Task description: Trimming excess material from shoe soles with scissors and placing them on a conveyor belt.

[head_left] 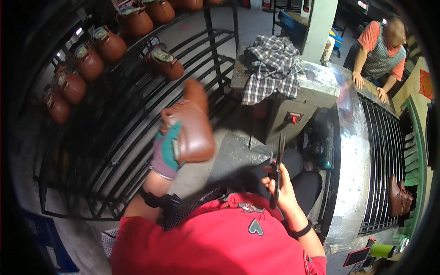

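Observation:
My left hand (167,149), in a green and purple glove, grips a brown leather boot (197,130) by its laced side. The boot is slightly blurred and held off the floor, sole side hidden, in front of a black rack. In my bare right hand (285,185) is a dark, slim metal tool (280,153) like scissors, its pointed ends up and its handle running down across the palm. The fingers are curled around it, and it is apart from the boot.
Brown boots (110,45) line the black metal rack (213,43) at left. A checked cloth (272,62) lies on a grey machine (316,82). At right runs a conveyor with black bars (378,160), carrying another boot (400,197). A co-worker (382,50) leans at its far end.

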### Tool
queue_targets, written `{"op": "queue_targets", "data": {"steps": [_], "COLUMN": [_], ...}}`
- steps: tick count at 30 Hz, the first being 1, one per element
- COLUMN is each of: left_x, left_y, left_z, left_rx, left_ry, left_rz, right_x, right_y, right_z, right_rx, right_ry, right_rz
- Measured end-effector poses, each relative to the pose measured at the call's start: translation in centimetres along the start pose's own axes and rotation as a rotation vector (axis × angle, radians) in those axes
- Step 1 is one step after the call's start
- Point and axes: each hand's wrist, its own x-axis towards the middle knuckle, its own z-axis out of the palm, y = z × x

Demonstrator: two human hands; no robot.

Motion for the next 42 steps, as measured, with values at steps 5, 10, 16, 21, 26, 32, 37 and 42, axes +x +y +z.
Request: {"op": "queue_targets", "data": {"steps": [5,10,16,21,26,32,37,42], "left_x": [12.0,29.1,37.6,36.7,28.7,15.5,9.8,6.8], "left_y": [3.9,9.8,11.8,10.8,6.5,2.2,5.2,6.3], "left_z": [-4.0,-17.8,-14.2,-13.7,-8.3,4.2,13.9,22.7], "left_rx": [0.189,0.293,0.641,0.720,0.438,0.208,0.317,0.056], "left_ry": [0.121,0.402,0.843,0.933,0.755,0.146,-0.599,-0.937], "left_rz": [0.403,0.526,0.466,0.524,0.542,0.959,0.741,0.468], "right_x": [-4.7,-6.3,-7.7,-10.6,-15.3,-16.5,-15.8,-15.3], "right_y": [0.7,0.1,-4.9,-6.2,-5.8,-6.8,-8.8,-13.4], "right_z": [-3.7,-3.9,-5.9,-11.9,-17.6,-19.8,-20.1,-19.8], "right_rx": [-0.262,-0.448,-0.814,-1.301,-1.590,-1.685,-1.797,-1.260], "right_ry": [0.198,0.280,0.543,0.891,0.972,0.889,0.704,0.825], "right_rz": [0.025,0.094,0.094,-0.042,0.365,0.407,0.354,0.097]}}
